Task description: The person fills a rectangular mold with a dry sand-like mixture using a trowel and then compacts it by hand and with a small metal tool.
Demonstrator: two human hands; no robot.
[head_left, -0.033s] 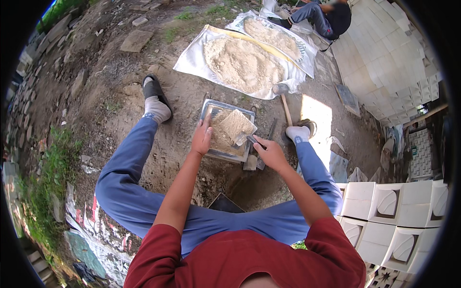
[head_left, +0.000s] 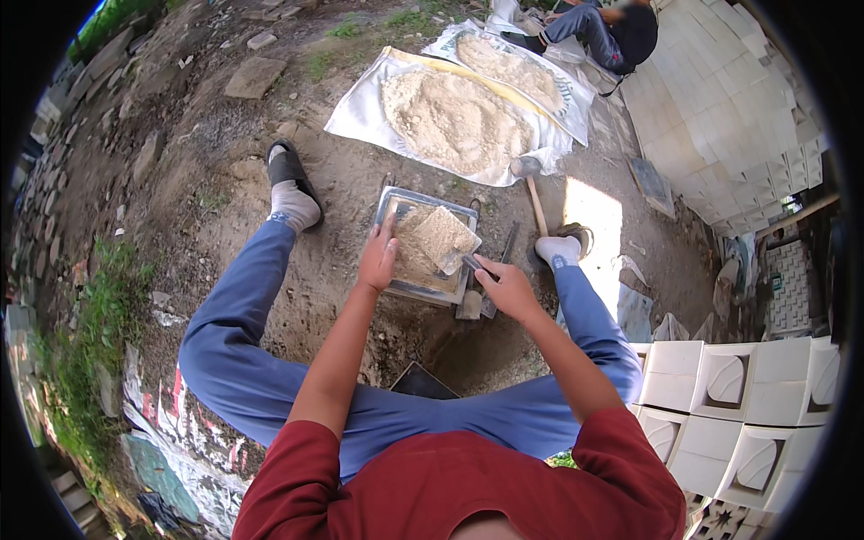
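On the ground point(head_left: 351, 198), my left hand point(head_left: 377, 256) lies outstretched along a rectangular frame point(head_left: 430, 200), seemingly part-filled with pale powder point(head_left: 414, 263); my right hand point(head_left: 509, 290) grips a loaded trowel point(head_left: 461, 252) above it, a heap point(head_left: 450, 117) unused on white sacking point(head_left: 362, 115).

Moulded blocks point(head_left: 725, 376): pale, stacked, lower right
Weeds point(head_left: 85, 355): green, left margin
Stone slab point(head_left: 256, 77): lying flat, upper left
Co-worker point(head_left: 637, 38): seated, dark top, upper right

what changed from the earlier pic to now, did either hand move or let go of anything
Nothing has visibly changed: the right hand still grips the trowel, pale powder on its blade, and the left hand stays at the left side of the square frame.
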